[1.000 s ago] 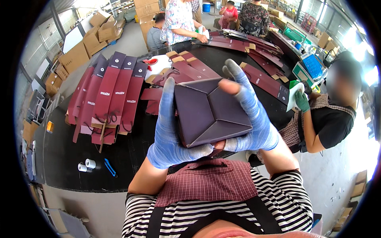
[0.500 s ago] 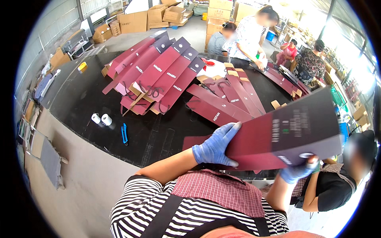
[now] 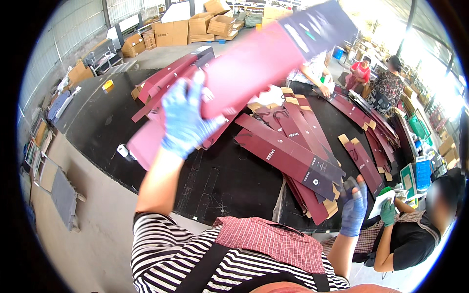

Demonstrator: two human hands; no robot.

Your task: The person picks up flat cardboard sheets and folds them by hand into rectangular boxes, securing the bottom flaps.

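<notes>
Maroon folded box (image 3: 244, 83) hides left hand's (image 3: 185, 119) grip.

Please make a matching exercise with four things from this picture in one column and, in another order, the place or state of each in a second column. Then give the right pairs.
Things:
1. left hand
2. right hand
3. white tape roll
4. cardboard boxes

Places or states:
A. on the floor beyond the black table
B. raised, gripping a long maroon carton
C. on the table near its left edge
D. low, at the end of the flat maroon cartons

Pairs: 1-B, 2-D, 3-C, 4-A
</notes>
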